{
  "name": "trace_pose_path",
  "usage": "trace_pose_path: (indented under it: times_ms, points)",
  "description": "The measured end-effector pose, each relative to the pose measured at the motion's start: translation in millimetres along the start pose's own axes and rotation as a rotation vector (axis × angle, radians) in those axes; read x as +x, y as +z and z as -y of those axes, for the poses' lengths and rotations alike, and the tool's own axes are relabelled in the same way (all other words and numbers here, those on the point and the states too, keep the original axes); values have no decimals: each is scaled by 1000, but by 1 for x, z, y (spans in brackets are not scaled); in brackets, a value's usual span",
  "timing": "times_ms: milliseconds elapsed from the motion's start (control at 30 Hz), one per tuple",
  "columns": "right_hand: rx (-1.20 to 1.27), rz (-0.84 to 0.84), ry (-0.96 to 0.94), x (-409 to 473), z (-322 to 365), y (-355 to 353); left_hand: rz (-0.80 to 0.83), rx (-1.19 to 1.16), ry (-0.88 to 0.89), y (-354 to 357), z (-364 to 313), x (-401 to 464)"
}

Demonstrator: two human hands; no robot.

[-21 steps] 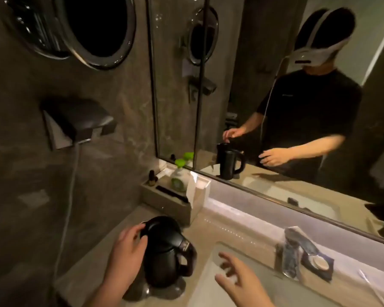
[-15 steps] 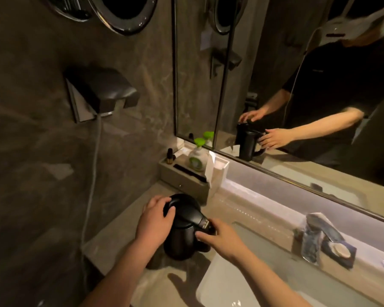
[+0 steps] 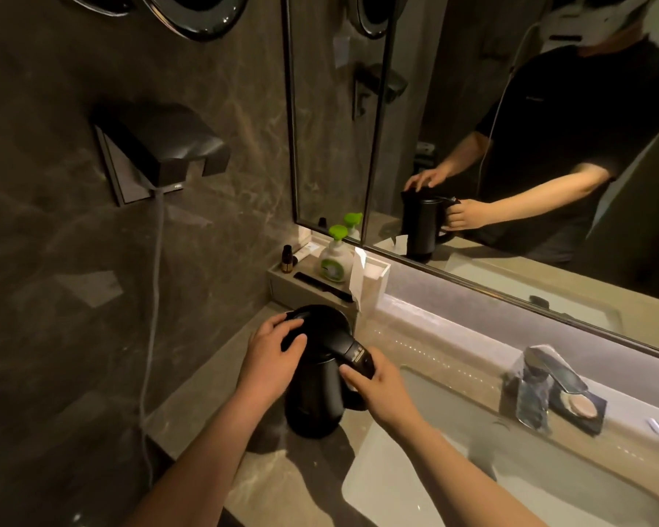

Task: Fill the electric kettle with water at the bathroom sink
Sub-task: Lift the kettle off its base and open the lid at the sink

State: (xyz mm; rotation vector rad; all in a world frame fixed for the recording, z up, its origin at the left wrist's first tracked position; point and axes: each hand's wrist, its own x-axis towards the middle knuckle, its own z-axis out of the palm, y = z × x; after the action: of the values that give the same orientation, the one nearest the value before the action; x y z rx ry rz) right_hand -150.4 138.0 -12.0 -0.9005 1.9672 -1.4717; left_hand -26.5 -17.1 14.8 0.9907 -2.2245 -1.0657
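Note:
A black electric kettle (image 3: 314,401) stands upright on the stone counter, just left of the white sink basin (image 3: 453,484). My left hand (image 3: 273,355) lies on the kettle's closed lid with fingers spread over it. My right hand (image 3: 377,382) wraps the handle at the kettle's right side, thumb near the lid button. The chrome faucet (image 3: 544,378) sits at the far right rim of the basin, well apart from the kettle. The kettle's base is hidden under it.
Behind the kettle, a tray (image 3: 282,285) holds a green-topped soap bottle (image 3: 333,256), a small brown bottle (image 3: 287,258) and a white box (image 3: 370,283). A wall dispenser (image 3: 160,150) with a hanging cord (image 3: 155,298) is at left. A mirror (image 3: 510,146) spans the back wall.
My right hand came in from over the basin and closed on the kettle handle. My left hand slid from the kettle's side onto its lid. The view tilted downward.

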Motion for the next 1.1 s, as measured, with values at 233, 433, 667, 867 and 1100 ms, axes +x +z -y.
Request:
trace_pose_path:
  times_ms: [233,433,667,867,1100]
  points:
    - [-59,-120,-35,-17,21,-63,75,-189,147,24,-53,6]
    - [-182,-253,33,-63,-2,-116,199,-159,463,58,-122,-16]
    - [-17,-394,207,-130,-45,-167,460,-327,468,117,-165,-41]
    - [-14,-504,363,-196,-92,-214,583,-195,353,186,-150,-34]
    - [-3,-509,481,-196,-125,-246,759,200,508,284,-168,-18]
